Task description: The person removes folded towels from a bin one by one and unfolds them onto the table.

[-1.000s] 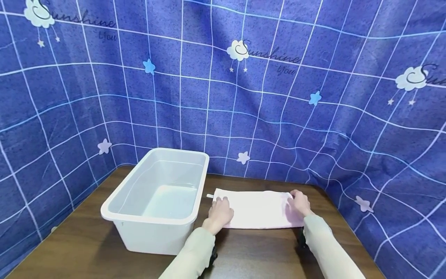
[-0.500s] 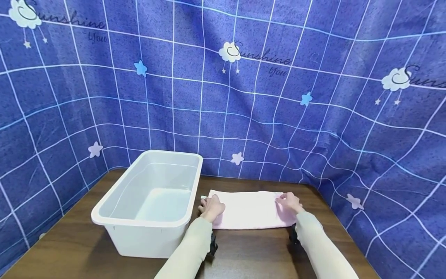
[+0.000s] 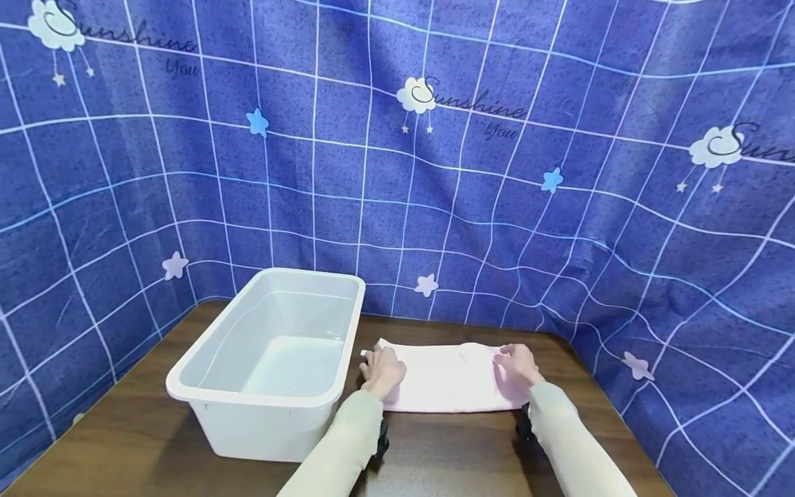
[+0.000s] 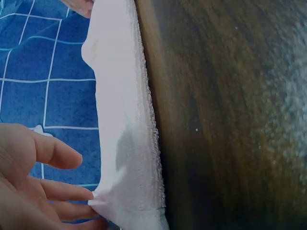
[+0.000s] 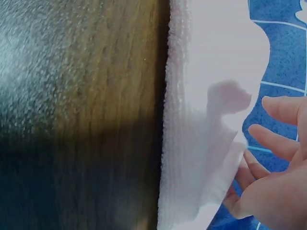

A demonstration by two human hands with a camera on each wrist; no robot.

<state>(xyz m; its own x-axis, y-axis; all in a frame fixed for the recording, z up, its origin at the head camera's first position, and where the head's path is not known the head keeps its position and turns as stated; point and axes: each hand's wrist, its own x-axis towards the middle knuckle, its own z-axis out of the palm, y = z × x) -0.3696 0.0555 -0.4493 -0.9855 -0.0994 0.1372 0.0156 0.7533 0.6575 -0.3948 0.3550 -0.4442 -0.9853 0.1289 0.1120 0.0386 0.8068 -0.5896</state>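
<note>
A pale pink folded towel point(image 3: 447, 379) lies lengthwise on the table, with a small white tag point(image 3: 364, 353) at its left end. My left hand point(image 3: 384, 373) is at the left end; in the left wrist view its straight fingers point(image 4: 67, 191) touch the towel's far corner while the thumb stands apart. At the right end is my right hand point(image 3: 518, 364). The right wrist view shows its index finger and thumb spread off the cloth and the other fingers point(image 5: 254, 165) against the far edge, where the towel bulges slightly.
A white plastic tub point(image 3: 279, 428) stands on the brown wooden table point(image 3: 453, 455), just left of the towel and close to my left forearm. A blue checked curtain point(image 3: 348, 166) with clouds and stars hangs behind and on both sides.
My left hand has slid outward to the towel's left edge, by the tag. The right hand stays at the right end with its fingers more lifted. The head view has shifted slightly.
</note>
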